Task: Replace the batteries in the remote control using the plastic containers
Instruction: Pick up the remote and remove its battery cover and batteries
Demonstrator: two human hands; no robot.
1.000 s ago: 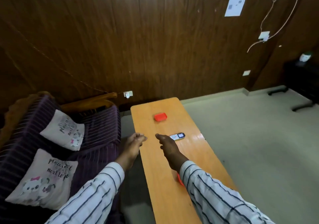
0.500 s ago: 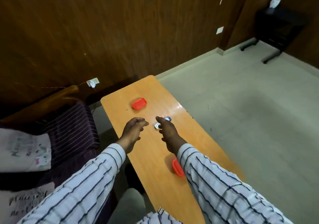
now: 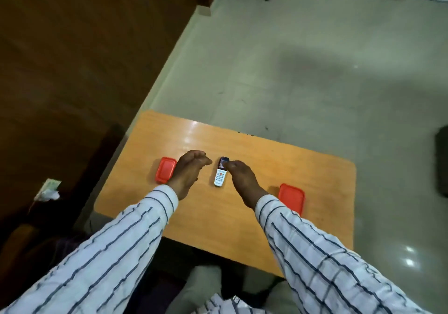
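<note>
I am just starting: my right hand [image 3: 238, 175] touches the remote [image 3: 221, 173] on the table [image 3: 278, 161], my left hand [image 3: 188, 171] is open and empty, both red boxes [image 3: 165, 170] look shut.

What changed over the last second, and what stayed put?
The camera tilted down over the table. The right hand reached the remote, fingertips now at its dark end; the left hand moved in beside it, open. The remote still lies flat, and both red containers stay lidded and untouched.
</note>
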